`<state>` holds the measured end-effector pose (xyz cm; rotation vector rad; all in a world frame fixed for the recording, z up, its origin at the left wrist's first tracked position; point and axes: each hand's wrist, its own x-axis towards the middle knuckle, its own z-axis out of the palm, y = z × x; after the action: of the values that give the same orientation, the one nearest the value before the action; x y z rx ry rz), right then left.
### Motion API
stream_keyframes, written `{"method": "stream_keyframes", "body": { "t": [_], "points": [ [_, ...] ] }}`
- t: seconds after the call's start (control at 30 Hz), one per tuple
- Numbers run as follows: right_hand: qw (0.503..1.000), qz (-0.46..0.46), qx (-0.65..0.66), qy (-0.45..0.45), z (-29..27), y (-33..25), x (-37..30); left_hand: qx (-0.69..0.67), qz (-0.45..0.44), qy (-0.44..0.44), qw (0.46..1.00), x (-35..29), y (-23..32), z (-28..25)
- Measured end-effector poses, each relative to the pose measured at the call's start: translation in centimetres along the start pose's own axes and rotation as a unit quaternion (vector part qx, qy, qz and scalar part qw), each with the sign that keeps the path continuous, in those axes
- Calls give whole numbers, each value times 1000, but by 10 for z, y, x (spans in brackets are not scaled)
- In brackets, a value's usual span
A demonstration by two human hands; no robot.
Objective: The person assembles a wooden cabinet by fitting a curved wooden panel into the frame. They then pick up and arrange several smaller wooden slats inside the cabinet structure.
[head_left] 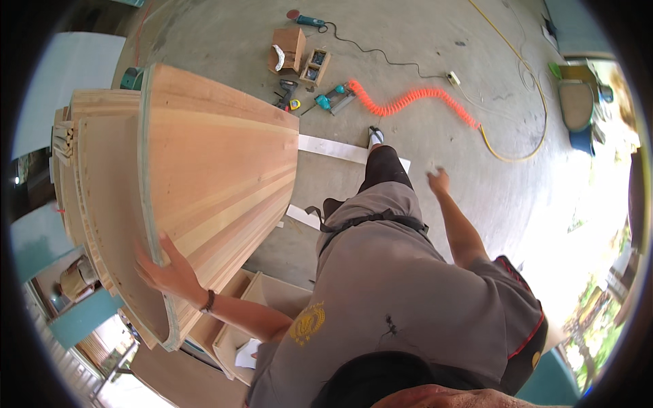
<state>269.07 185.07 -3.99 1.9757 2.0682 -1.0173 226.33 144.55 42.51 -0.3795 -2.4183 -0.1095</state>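
A tall wooden cabinet-like piece (221, 149) stands at my left, its broad face made of glued pale and reddish strips. A greyish edge band (145, 156) runs along its rim, beside a recessed brown panel (115, 177). My left hand (166, 273) lies across that rim near its lower end, fingers stretched and spread, with the thumb side toward the striped face. Nothing shows in its grasp. Away from the cabinet, my right hand (439, 181) hangs over the floor at my right, fingers loosely bent and apart. It appears to hold nothing.
Ahead on the concrete lie an angle grinder (307, 19), a cordless drill (287, 88), a yellow tape measure (294, 105) and a teal air nailer (326, 100) with an orange coiled hose (415, 100). A wooden box (288, 49) stands nearby. White strips (333, 147) lie by my foot.
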Motion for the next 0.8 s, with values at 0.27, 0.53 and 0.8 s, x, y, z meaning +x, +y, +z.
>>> {"method": "stream_keyframes", "body": {
  "t": [0.27,0.53,0.8],
  "points": [
    [966,218,96,-100,-127,17,139,47,-29,-36,998,117,143,107],
    [957,45,262,-119,-155,-174,231,228,-76,6,971,155,186,196],
    [961,-54,51,-265,-84,-263,306,297,-103,164,935,178,201,241]
  ]
}}
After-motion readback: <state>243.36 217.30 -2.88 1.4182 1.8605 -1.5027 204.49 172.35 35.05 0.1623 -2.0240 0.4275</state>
